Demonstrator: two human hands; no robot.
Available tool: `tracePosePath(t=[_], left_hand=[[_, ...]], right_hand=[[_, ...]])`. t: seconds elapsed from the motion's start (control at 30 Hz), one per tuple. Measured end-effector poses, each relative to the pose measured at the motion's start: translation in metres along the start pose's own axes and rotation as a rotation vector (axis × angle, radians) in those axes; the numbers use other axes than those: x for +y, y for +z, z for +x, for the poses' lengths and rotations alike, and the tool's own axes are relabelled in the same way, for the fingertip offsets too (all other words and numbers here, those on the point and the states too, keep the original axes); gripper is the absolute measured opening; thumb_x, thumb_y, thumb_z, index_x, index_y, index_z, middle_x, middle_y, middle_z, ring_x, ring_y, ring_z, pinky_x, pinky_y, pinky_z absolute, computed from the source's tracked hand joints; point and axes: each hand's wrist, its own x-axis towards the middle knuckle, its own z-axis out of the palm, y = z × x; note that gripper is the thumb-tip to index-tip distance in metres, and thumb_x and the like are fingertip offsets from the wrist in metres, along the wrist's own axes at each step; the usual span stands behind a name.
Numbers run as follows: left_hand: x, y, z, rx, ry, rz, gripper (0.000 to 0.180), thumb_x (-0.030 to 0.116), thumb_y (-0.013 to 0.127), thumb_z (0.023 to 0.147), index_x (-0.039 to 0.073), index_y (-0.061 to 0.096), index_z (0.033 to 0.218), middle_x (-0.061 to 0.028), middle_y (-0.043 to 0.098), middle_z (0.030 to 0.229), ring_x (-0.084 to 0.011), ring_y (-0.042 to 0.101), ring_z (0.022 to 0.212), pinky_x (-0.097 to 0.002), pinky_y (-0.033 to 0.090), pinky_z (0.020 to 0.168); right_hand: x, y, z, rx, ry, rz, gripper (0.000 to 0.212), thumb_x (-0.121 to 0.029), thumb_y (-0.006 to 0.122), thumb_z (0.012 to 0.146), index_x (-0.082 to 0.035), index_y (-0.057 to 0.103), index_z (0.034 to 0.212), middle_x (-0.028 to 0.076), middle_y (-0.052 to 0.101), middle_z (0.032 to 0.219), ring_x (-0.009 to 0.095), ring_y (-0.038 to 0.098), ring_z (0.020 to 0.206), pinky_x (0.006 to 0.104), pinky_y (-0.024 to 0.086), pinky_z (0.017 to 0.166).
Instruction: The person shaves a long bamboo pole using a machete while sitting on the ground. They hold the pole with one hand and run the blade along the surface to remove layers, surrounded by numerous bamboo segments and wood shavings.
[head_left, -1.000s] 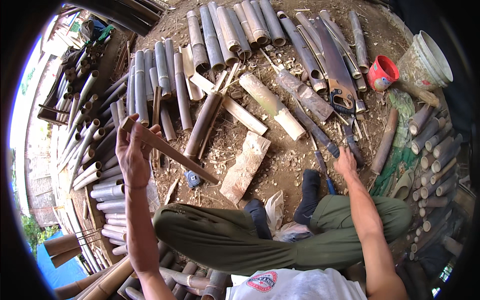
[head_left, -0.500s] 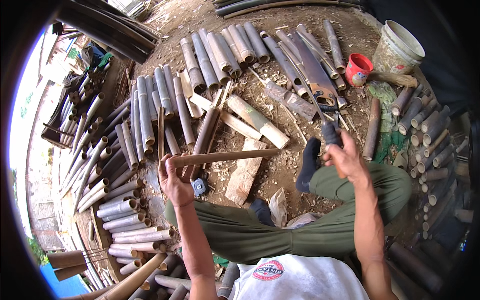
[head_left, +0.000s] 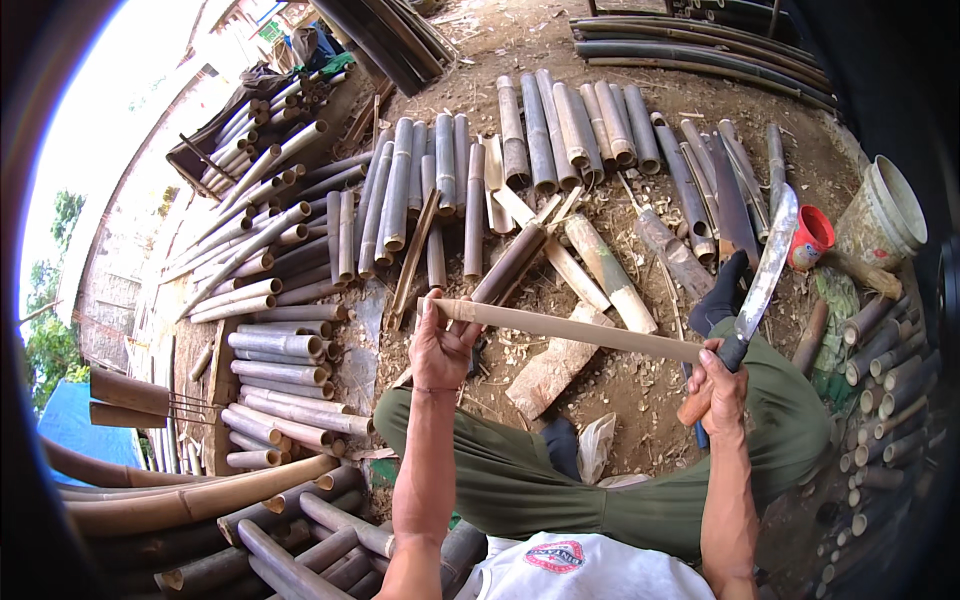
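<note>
A flat split bamboo strip spans the gap between my hands, dipping slightly to the right. My left hand is closed round its left end, thumb and fingers gripping it. In my right hand is a machete, held by its handle, the long blade pointing up and away. The strip's right end meets the fingers of that hand; whether they also pinch it I cannot tell. Below the strip, a flat wooden block lies on the ground between my legs.
Cut bamboo tubes lie in a row ahead, with stacked bamboo at the left and more at the right. A handsaw, a red pail and a dirty white bucket stand or lie at the far right. Wood chips cover the dirt.
The view has swung left. My right hand has come to the strip's right end, and the machete blade now shows clearly. The left hand keeps its hold on the strip.
</note>
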Motion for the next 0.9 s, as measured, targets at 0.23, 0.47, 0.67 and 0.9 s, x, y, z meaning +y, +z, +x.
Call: tracePosePath(t=[0.23,0.47,0.67,0.9], left_hand=[[-0.058,-0.055,0.043,0.310,-0.147,1.226,0.043,0.016,0.064,0.089,-0.004,0.050,0.125,-0.0214,0.058,0.110,-0.0270,0.062,0.097,-0.0387,0.055,0.088],[-0.165,0.075,-0.043,-1.037,0.405,1.667,0.055,0.004,0.058,0.082,0.002,0.045,0.135,-0.0200,0.049,0.133,-0.0334,0.049,0.124,-0.0445,0.041,0.106],[-0.116,0.067,0.010,-0.650,0.646,1.272,0.038,-0.005,0.048,0.089,0.005,0.052,0.126,-0.0136,0.064,0.098,-0.0221,0.065,0.085,-0.0358,0.056,0.075],[-0.049,0.099,0.003,-0.217,0.542,0.501,0.039,0.044,0.039,0.103,0.008,0.049,0.096,-0.0039,0.047,0.076,-0.0145,0.044,0.062,-0.0316,0.041,0.063]], right_hand=[[0.016,0.011,0.004,0.164,-0.018,-0.021,0.023,-0.010,0.071,0.081,-0.004,0.054,0.095,0.004,0.056,0.075,0.012,0.056,0.059,0.0287,0.053,0.052],[0.047,0.048,0.009,0.170,0.170,-0.236,0.026,-0.017,0.073,0.083,-0.002,0.058,0.097,0.003,0.060,0.073,0.012,0.056,0.051,0.0252,0.047,0.045],[0.023,0.060,0.007,-0.018,0.075,-0.242,0.033,-0.024,0.065,0.092,0.001,0.056,0.112,0.007,0.060,0.078,0.010,0.054,0.048,0.0233,0.044,0.041],[0.034,0.013,0.025,-0.154,-0.114,-0.765,0.038,-0.024,0.060,0.093,0.003,0.054,0.120,0.008,0.054,0.072,0.017,0.056,0.064,0.0347,0.046,0.058]])
